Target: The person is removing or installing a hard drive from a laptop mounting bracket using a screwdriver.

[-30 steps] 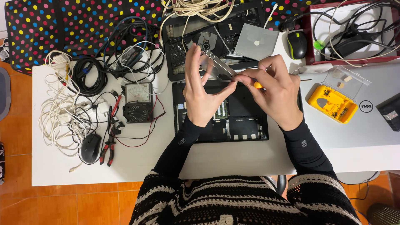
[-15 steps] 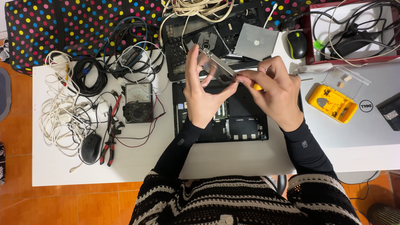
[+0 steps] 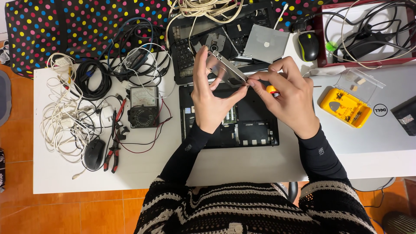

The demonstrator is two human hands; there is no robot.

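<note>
- Leaning over the white table (image 3: 242, 167), a person in a striped knit top with black sleeves works with both hands raised above an opened black laptop base (image 3: 229, 119); the base lies flat at the middle of the table
- left hand (image 3: 210, 97) stands upright, its grip pressed on a flat silver metal drive (image 3: 225, 69) held tilted above the base, fingers along one face and thumb under the other
- right hand (image 3: 288, 97) has its grip pinched together on a small screwdriver with an orange-and-yellow handle (image 3: 272, 90); its tip meets the drive's lower right corner
- right of the hands, a yellow bit case (image 3: 344, 108) lies open with its clear lid (image 3: 357, 82) folded back
- left of the base sit an analogue multimeter (image 3: 143, 106), red-handled pliers (image 3: 113, 149), a black mouse (image 3: 94, 154) and white cables (image 3: 60, 117)
- farther back: a stripped keyboard panel (image 3: 186, 47), a grey metal plate (image 3: 265, 43), another mouse (image 3: 308, 46), a red-edged box of cables (image 3: 368, 30)
</note>
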